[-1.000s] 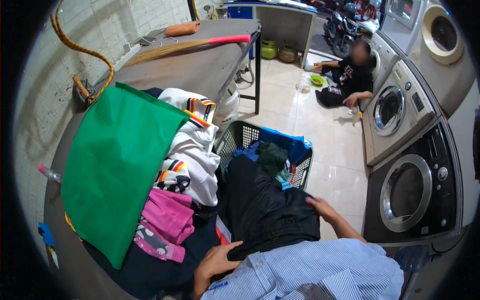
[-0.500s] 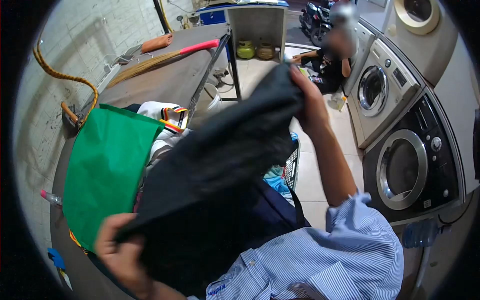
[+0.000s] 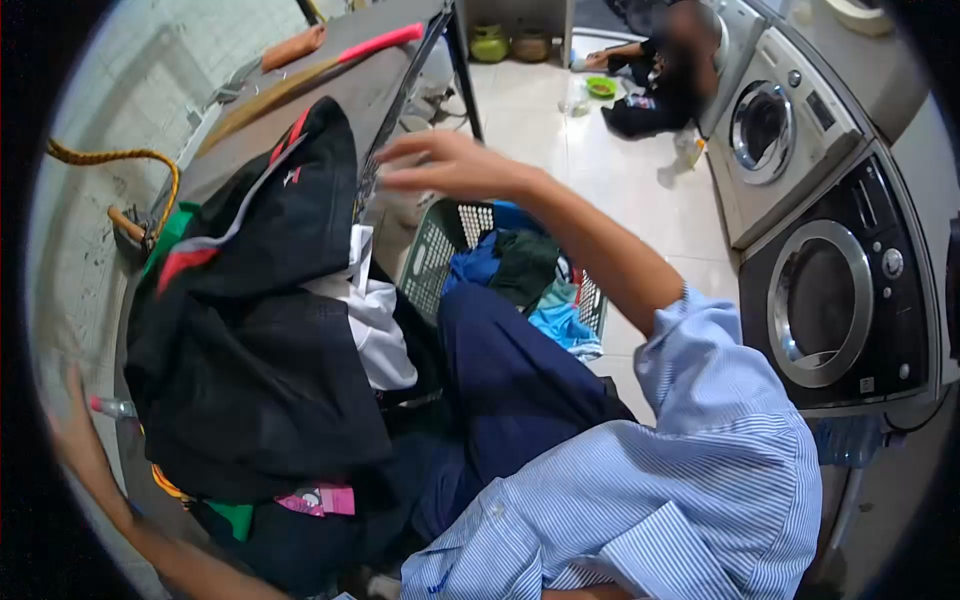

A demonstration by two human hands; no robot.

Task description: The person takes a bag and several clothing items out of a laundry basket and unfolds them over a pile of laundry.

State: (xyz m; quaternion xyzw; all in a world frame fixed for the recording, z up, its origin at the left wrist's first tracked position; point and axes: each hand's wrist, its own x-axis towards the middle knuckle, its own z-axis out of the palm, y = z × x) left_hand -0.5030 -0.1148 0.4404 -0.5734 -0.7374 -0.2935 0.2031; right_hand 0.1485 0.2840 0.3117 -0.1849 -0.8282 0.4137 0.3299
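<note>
A black sports garment (image 3: pixel 270 370) with red and grey trim lies spread over a clothes pile in front of me. My right hand (image 3: pixel 445 165) hovers just past its far right side, fingers stretched out and holding nothing. Off the garment's left side, near the wall, my left hand (image 3: pixel 78 425) is blurred but looks spread and free of cloth. White clothing (image 3: pixel 378 325) shows beside the garment. Green fabric (image 3: pixel 170 240) peeks out from behind it, and a pink printed piece (image 3: pixel 320 499) sticks out at its near edge.
A green plastic basket (image 3: pixel 425 262) with mixed clothes stands on the floor. To the right are a white washing machine (image 3: pixel 790 130) and a black one (image 3: pixel 850 290). A person (image 3: pixel 675 80) sits on the floor ahead. A broom (image 3: pixel 280 92) lies on the table.
Both hands have let go of the black garment, which now lies over the pile and covers most of the green fabric. The left hand moved left; the right hand moved left.
</note>
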